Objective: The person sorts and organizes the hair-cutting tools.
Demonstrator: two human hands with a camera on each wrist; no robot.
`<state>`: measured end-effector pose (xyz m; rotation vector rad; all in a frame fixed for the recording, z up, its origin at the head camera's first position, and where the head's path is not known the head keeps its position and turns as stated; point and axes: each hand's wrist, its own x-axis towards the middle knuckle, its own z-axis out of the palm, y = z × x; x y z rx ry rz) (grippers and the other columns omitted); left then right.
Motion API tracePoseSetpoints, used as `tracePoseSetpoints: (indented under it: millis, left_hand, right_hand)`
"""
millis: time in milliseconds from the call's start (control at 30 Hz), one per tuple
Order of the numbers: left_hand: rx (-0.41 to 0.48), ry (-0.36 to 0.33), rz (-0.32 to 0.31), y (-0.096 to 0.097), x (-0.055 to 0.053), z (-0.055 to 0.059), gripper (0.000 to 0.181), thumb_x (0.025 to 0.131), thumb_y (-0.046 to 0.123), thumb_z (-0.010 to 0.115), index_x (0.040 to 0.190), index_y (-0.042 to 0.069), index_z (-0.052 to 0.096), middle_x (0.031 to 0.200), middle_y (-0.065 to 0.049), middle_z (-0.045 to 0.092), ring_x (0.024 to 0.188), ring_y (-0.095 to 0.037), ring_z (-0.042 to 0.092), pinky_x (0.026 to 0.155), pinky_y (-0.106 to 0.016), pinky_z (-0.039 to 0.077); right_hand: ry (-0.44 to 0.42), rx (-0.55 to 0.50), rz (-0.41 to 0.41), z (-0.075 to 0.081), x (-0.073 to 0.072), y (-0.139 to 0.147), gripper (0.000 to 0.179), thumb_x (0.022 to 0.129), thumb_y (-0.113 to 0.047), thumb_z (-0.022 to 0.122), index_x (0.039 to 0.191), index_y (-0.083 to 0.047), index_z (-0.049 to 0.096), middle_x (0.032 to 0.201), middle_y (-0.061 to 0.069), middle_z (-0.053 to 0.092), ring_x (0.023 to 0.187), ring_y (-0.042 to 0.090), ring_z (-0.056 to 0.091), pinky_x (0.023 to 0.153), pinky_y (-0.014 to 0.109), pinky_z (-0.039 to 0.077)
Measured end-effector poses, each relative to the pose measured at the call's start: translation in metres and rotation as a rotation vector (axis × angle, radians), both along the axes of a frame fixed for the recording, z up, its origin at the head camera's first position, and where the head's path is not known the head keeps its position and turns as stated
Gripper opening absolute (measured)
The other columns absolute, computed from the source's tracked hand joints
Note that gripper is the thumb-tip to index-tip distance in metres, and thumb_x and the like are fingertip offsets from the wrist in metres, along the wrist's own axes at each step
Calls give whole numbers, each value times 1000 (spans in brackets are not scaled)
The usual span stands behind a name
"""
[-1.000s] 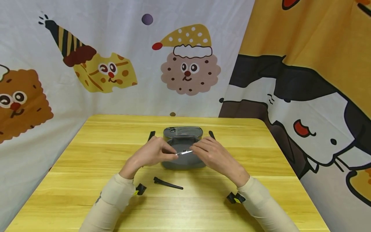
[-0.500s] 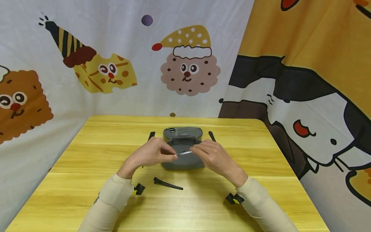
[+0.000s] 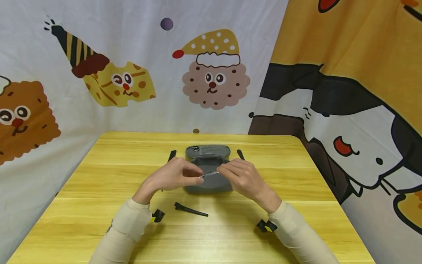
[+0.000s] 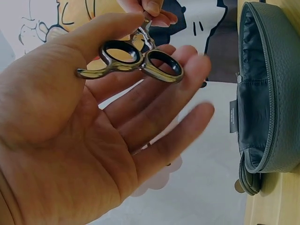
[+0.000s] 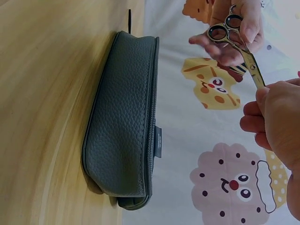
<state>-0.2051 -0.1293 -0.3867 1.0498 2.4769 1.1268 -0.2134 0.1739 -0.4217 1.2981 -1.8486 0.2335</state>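
A pair of silver scissors (image 5: 248,61) with black-lined finger rings is held above the grey pouch (image 3: 211,187). My right hand (image 3: 242,179) pinches the blade end between thumb and fingers; in the right wrist view (image 5: 283,122) the tips are hidden in the grip. My left hand (image 3: 171,174) is at the ring end. In the left wrist view, its thumb lies along the scissors' shank and its other fingers spread loosely behind the rings (image 4: 164,65), not curled round them. The pouch stands unzipped, its lining (image 4: 255,98) showing.
A black hair clip (image 3: 191,209) lies on the wooden table (image 3: 211,242) in front of the pouch. Two more dark slim items, one at the left (image 3: 172,154) and another at the right (image 3: 241,154), flank the pouch. A printed curtain (image 3: 138,29) hangs behind the table.
My left thumb and forefinger have parted slightly at the scissors' ring end. The right hand has dipped a little and keeps its pinch. The pouch and hair clip stay in place.
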Motion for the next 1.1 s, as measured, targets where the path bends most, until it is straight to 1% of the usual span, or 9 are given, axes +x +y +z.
tracePoseSetpoints:
  millis: [100,200,400,500,600,667,767,900,1100]
  left_hand:
    - [-6,5,-6,0,0,-1,45,109,35,79,145,8,77,137,-10,82,122,-27,81,105,-49,68]
    - [-27,65,0,1,-1,-2,60,106,38,82,156,8,68,151,-13,75,134,-32,76,111,-54,64]
    - [-56,260,82,7,-2,-3,86,99,42,90,170,13,52,169,-19,57,147,-39,64,115,-60,59]
    - [-43,351,122,7,-1,-4,91,96,43,92,172,17,49,174,-18,51,158,-41,55,125,-64,52]
    - [-12,483,128,7,-3,-6,96,94,42,95,173,16,47,175,-16,50,160,-41,52,128,-63,49]
    - [7,571,131,7,-5,-7,99,92,42,97,173,15,47,174,-16,50,159,-39,53,129,-61,50]
    - [26,676,154,8,-6,-6,103,88,42,100,173,15,47,173,-16,51,159,-39,52,129,-61,49]
    - [35,742,178,8,-7,-5,107,85,42,102,173,16,47,175,-14,49,162,-41,48,132,-64,45]
    - [34,827,190,8,-8,-5,107,83,41,103,171,13,49,174,-17,50,163,-43,47,134,-66,41]
  right_hand:
    - [3,-5,-5,0,0,1,36,116,-1,53,108,-6,87,100,5,88,88,19,83,81,33,70]
    - [6,-13,-3,-1,-1,1,36,116,0,53,107,-6,87,99,5,88,88,19,83,80,33,70]
    - [27,-29,-8,-4,-5,3,31,114,0,57,106,-4,87,97,6,87,83,19,82,78,34,70]
    - [22,-27,-25,-4,-6,5,22,105,8,67,107,-3,86,96,6,88,82,19,82,78,35,71]
    - [-10,-24,-48,-4,-6,5,25,92,15,75,105,-4,86,96,6,88,79,20,83,77,35,71]
    - [-45,-32,-60,-4,-6,5,29,85,18,80,103,-4,86,94,6,88,77,20,83,75,35,71]
    - [-116,-55,-75,-4,-6,5,26,83,15,86,99,-5,85,86,6,86,71,19,82,69,33,70]
    - [-224,-91,-88,-3,-5,5,21,83,9,92,97,-4,85,80,6,84,65,17,80,60,30,66]
    - [-428,-174,-67,-2,-2,5,16,88,8,90,101,-1,87,88,11,87,56,13,74,53,26,60]
